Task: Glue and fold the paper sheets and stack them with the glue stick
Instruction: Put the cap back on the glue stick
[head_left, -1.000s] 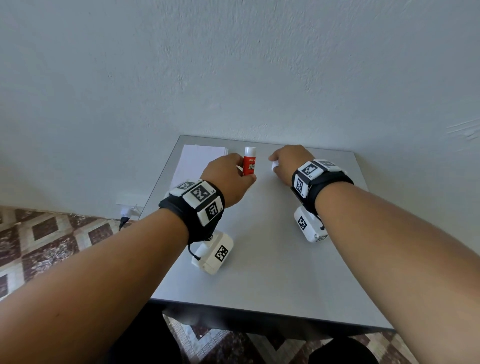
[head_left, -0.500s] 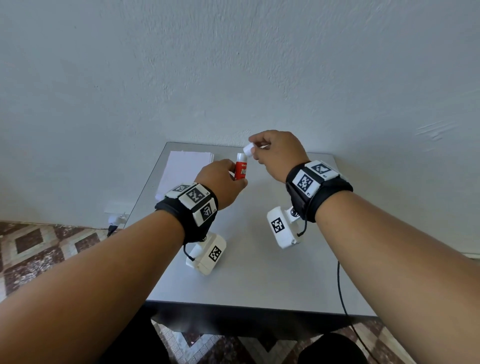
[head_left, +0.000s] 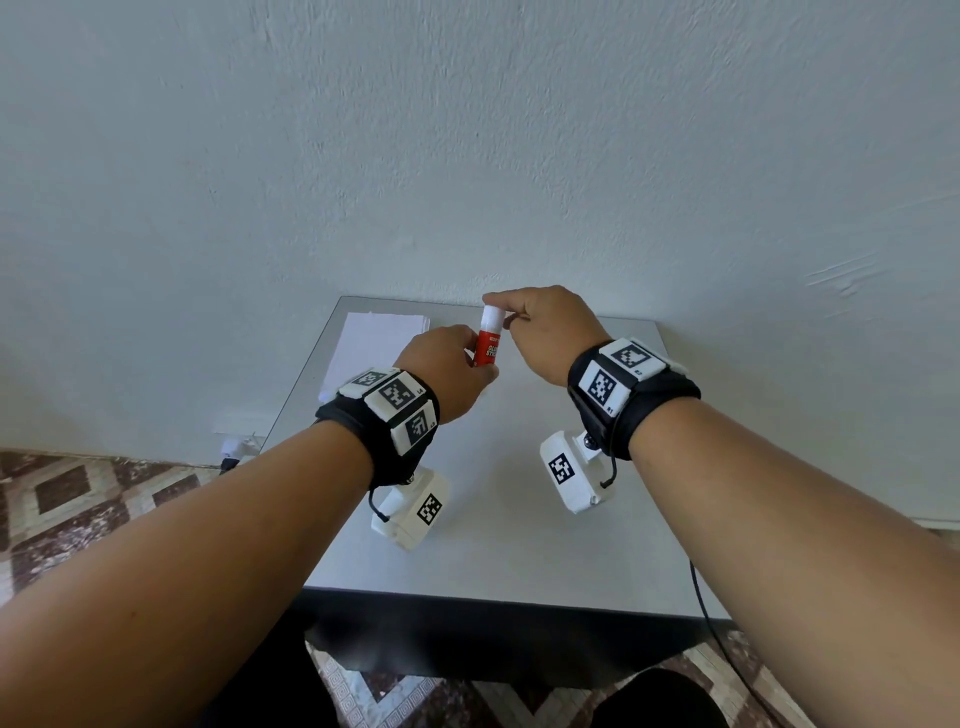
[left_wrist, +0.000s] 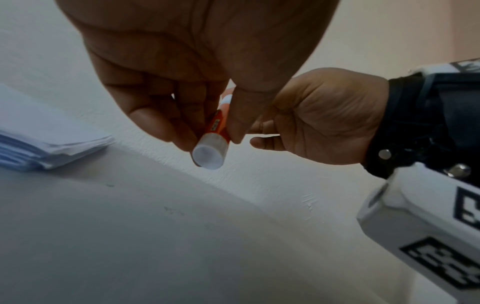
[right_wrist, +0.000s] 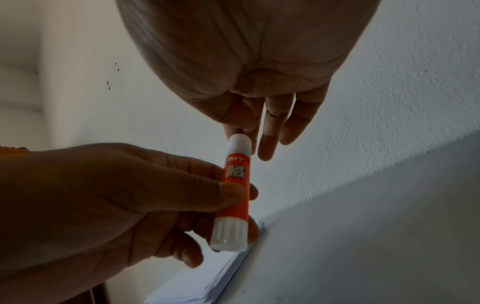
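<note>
A red glue stick (head_left: 488, 349) with a white cap (head_left: 491, 318) stands upright above the back of the grey table (head_left: 519, 530). My left hand (head_left: 470, 366) grips its red body between thumb and fingers, which the right wrist view shows on the glue stick (right_wrist: 236, 185). My right hand (head_left: 503, 313) pinches the cap (right_wrist: 240, 146) from above, and the cap sits on the stick. In the left wrist view the white base of the glue stick (left_wrist: 207, 153) points at the camera. A stack of white paper sheets (head_left: 374, 343) lies flat at the table's back left corner, left of both hands.
The table stands against a white textured wall (head_left: 467, 156). Patterned floor tiles (head_left: 78, 493) show to the left and below the front edge. A plug and socket (head_left: 234, 446) sit low on the wall at left. A black cable (head_left: 701, 597) hangs off the table's right front.
The right hand lifted the loose white cap off the table, carried it over the stick and set it on top. Both hands rose slightly; the stick stayed in the left hand.
</note>
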